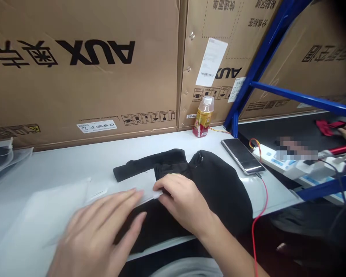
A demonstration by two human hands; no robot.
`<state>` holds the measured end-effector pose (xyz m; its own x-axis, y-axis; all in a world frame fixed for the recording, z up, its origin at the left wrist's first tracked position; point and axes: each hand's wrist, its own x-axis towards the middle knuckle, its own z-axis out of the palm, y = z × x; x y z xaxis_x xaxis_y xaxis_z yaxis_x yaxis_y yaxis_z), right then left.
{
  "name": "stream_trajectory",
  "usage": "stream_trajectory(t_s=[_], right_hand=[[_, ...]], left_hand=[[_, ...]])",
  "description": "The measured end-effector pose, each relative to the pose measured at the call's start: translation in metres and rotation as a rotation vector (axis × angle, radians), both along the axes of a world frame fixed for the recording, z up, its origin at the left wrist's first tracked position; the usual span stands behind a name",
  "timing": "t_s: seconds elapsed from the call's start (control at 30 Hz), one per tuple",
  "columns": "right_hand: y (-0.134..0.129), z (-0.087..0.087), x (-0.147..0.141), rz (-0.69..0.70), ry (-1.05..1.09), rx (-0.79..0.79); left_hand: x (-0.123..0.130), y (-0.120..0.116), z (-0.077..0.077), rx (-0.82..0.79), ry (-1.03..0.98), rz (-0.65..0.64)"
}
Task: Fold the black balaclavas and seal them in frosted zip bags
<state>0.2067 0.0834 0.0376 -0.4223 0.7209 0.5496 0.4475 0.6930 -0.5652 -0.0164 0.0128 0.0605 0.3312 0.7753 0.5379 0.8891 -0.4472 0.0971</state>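
Right grip (187, 202) pinches white sheet (141, 180) | left grip (96, 227) spread over it, I judge to steady it | black garment (223, 181) beneath

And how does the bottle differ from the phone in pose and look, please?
The bottle stands upright, while the phone lies flat, screen up. The bottle shows yellow and red with a whitish cap; the phone has a dark screen. The bottle is rounded and capped, whereas the phone is a thin slab. Both rest on the white table.
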Motion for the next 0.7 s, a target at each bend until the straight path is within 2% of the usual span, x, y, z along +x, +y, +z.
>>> stream_trajectory(t_s=[0.17, 0.4, 0.53, 0.7], right_hand=[[-0.01, 0.002, 0.003, 0.058, -0.001, -0.014], [-0.011, 0.0, 0.016, 0.13, -0.057, -0.08], [-0.008, 0.003, 0.025, 0.13, 0.0, -0.131], [-0.001, 0.008, 0.043, 0.089, 0.076, -0.182]], left_hand=[[0.027, 0.005, 0.009, 0.075, -0.036, -0.151], [0.028, 0.008, 0.007, 0.036, -0.018, -0.159], [0.01, 0.006, 0.003, 0.048, 0.021, -0.064], [-0.038, 0.003, -0.008, 0.079, 0.079, 0.098]])
